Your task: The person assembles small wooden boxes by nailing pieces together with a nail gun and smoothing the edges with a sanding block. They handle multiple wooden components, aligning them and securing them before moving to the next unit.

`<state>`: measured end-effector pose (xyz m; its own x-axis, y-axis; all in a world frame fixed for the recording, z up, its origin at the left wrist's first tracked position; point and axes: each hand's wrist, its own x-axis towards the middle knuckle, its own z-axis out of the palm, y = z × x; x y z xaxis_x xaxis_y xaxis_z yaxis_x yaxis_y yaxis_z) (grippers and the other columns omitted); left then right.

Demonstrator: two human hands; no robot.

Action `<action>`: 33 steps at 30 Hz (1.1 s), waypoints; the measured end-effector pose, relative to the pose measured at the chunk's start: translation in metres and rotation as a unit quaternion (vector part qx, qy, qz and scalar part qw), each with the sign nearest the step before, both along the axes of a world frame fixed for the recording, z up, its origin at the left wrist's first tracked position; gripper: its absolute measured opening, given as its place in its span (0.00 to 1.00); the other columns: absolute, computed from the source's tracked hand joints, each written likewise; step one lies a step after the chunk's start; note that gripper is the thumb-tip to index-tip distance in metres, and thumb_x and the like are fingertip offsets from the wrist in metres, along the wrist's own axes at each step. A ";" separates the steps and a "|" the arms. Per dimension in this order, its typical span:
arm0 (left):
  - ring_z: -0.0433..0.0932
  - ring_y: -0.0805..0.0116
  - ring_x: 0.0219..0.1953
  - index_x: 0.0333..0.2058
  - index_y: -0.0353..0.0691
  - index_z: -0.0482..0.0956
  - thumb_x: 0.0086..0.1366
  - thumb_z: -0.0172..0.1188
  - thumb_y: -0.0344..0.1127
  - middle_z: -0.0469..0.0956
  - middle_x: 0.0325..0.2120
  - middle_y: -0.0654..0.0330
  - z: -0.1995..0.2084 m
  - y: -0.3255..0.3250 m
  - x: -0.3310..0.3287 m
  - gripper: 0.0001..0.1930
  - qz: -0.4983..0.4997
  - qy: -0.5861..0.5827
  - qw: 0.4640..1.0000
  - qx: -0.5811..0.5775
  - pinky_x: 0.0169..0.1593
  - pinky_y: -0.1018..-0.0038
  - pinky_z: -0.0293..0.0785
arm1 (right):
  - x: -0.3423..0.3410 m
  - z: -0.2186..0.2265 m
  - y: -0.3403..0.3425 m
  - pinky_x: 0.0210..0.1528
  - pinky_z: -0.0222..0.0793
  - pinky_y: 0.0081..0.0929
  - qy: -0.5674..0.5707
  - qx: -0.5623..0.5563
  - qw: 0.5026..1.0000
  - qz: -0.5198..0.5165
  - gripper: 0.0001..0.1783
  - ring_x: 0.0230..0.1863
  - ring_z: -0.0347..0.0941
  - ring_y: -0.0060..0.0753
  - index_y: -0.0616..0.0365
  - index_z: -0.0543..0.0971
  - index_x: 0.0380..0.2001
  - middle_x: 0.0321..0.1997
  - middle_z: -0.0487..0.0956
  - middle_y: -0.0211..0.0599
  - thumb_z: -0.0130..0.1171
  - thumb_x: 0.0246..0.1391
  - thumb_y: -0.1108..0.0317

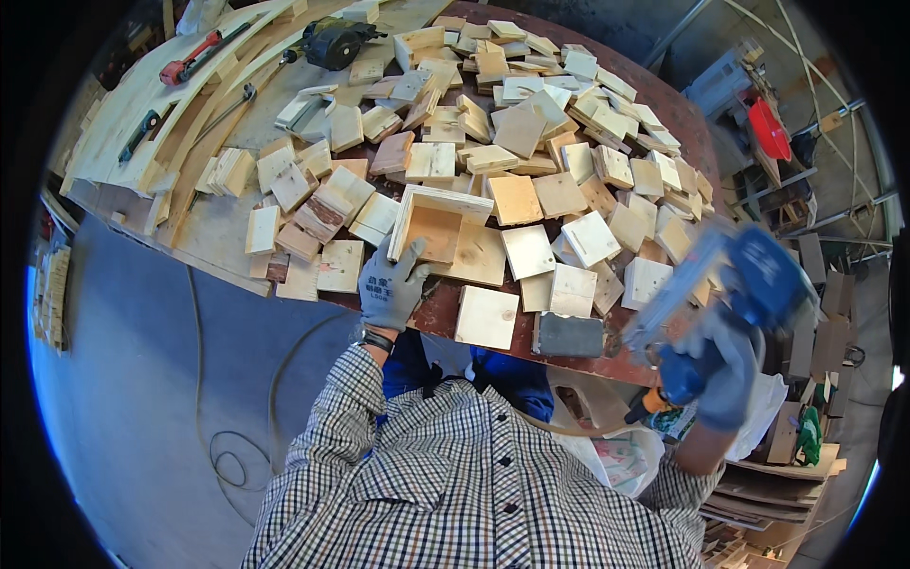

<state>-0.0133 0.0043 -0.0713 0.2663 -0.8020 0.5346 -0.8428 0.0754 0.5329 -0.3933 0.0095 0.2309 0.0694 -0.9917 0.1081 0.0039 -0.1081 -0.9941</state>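
Observation:
My left hand (391,290), in a grey glove, grips a small open-topped box-like piece of wood boards (432,233) near the table's front edge. Its thumb presses on the inside and the other fingers are partly hidden by the board. My right hand (728,365), also gloved, is wrapped round the handle of a blue air nail gun (766,275) at the right. Motion blurs the gun, which hangs over the table's right front corner. A hose runs from its orange fitting (654,402). Next to the held piece lie loose square wood blocks (486,317).
Blocks cover much of the dark red table (445,327). A dark grey block (569,336) sits at the front edge. Back left are a black power tool (334,44), a red tool (186,63) and curved wooden strips (213,81). A white bag (626,457) stands below the table.

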 end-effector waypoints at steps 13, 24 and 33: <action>0.85 0.53 0.46 0.53 0.53 0.86 0.56 0.77 0.46 0.81 0.55 0.56 0.008 0.003 -0.002 0.24 0.031 -0.014 0.999 0.028 0.46 0.62 0.84 | 0.172 -0.066 -0.149 0.30 0.76 0.20 0.377 0.218 0.811 0.392 0.23 0.25 0.79 0.21 0.64 0.81 0.43 0.29 0.80 0.31 0.69 0.59 0.52; 0.85 0.55 0.44 0.52 0.53 0.86 0.55 0.77 0.46 0.82 0.54 0.56 0.007 0.005 0.000 0.24 0.040 -0.020 0.998 0.034 0.44 0.62 0.84 | 0.180 -0.103 -0.179 0.43 0.78 0.22 0.404 0.242 0.778 0.417 0.29 0.38 0.80 0.22 0.66 0.81 0.51 0.40 0.83 0.34 0.69 0.56 0.51; 0.86 0.54 0.44 0.53 0.54 0.87 0.55 0.78 0.46 0.82 0.55 0.55 0.007 0.003 -0.002 0.25 0.037 -0.014 0.999 0.017 0.44 0.63 0.85 | 0.180 -0.098 -0.176 0.43 0.79 0.24 0.421 0.231 0.771 0.419 0.32 0.38 0.80 0.24 0.64 0.80 0.54 0.42 0.83 0.36 0.69 0.55 0.51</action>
